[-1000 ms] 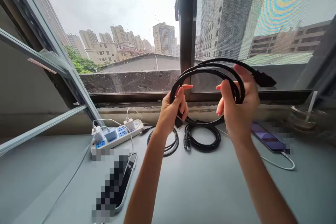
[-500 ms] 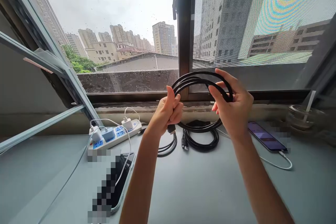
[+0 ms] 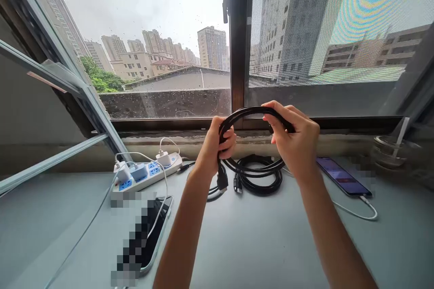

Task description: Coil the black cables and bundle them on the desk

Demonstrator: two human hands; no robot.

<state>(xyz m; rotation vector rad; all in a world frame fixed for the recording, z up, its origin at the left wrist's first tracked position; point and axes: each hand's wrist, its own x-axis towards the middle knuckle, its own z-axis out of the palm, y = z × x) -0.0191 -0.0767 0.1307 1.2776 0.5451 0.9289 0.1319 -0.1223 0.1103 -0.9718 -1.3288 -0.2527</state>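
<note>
A black cable (image 3: 249,111), wound into a loop of several turns, is held up above the table between both hands. My left hand (image 3: 217,144) is closed around the loop's left side, and a flat, wide cable plug (image 3: 222,181), HDMI-like, hangs just below it. My right hand (image 3: 294,135) pinches the upper right of the loop between thumb and fingers. Behind and below the held loop, a second coiled black cable (image 3: 262,188) lies on the table with its plug (image 3: 238,184) at the left. Part of another thin dark cable (image 3: 214,195) shows beside my left wrist.
On the left, a white power strip (image 3: 145,176) carries chargers, near a phone (image 3: 158,226) with a white cord. To the right lie another phone (image 3: 344,177) on a white cable and a glass cup (image 3: 389,151) with a straw. A window ledge (image 3: 183,142) borders the table's back.
The loop's turns have drawn together at the top, and the loop sits a little lower. My right hand has shifted down and grips closer. The plug now hangs lower under my left hand.
</note>
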